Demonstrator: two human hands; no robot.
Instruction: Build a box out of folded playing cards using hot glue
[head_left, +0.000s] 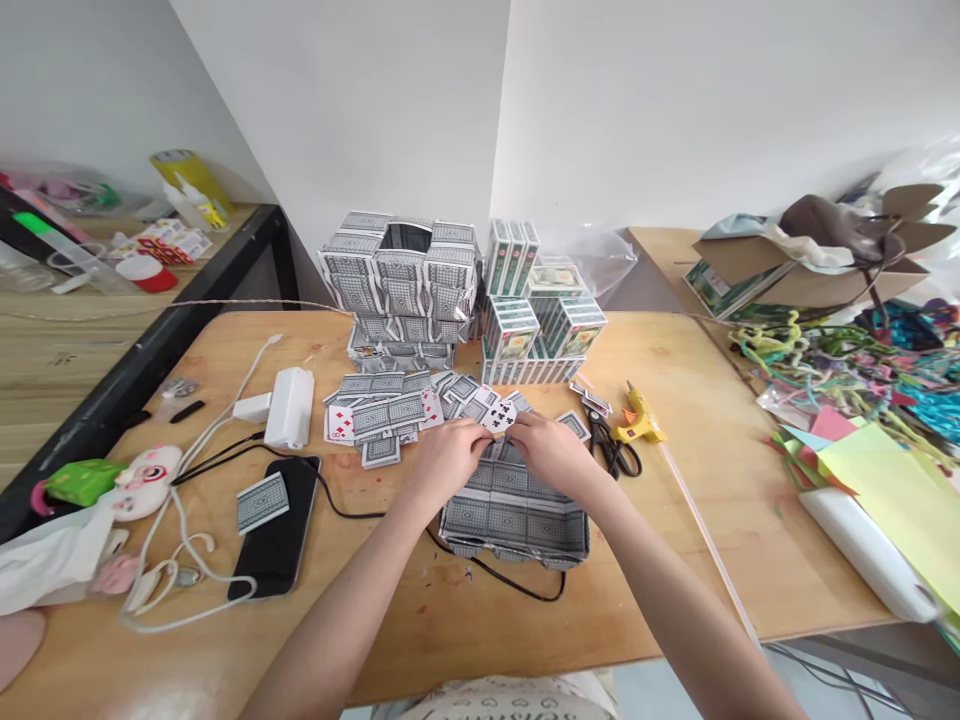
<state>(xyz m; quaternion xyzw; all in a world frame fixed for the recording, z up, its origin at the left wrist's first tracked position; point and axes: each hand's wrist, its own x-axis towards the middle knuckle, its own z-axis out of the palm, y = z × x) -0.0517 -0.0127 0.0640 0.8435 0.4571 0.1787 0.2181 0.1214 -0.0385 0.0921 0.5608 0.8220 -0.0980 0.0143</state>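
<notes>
My left hand [450,452] and my right hand [549,452] are close together at the far rim of a shallow tray made of playing cards [517,510]. Between them, a playing card with black clubs [499,416] faces up, its lower edge pinched by the fingers of both hands. My fingers partly hide the far wall of the tray. A loose pile of playing cards [386,415] spreads beyond my left hand, mostly backs up, with some red faces showing. Behind it stands a larger structure of folded cards [401,275].
Card boxes [536,370] are stacked at the back. A yellow glue gun [637,418] and black scissors [616,445] lie to the right. On the left are a black phone [281,535] with a card on it, a white charger [289,408] and cables. Coloured paper [877,490] lies far right.
</notes>
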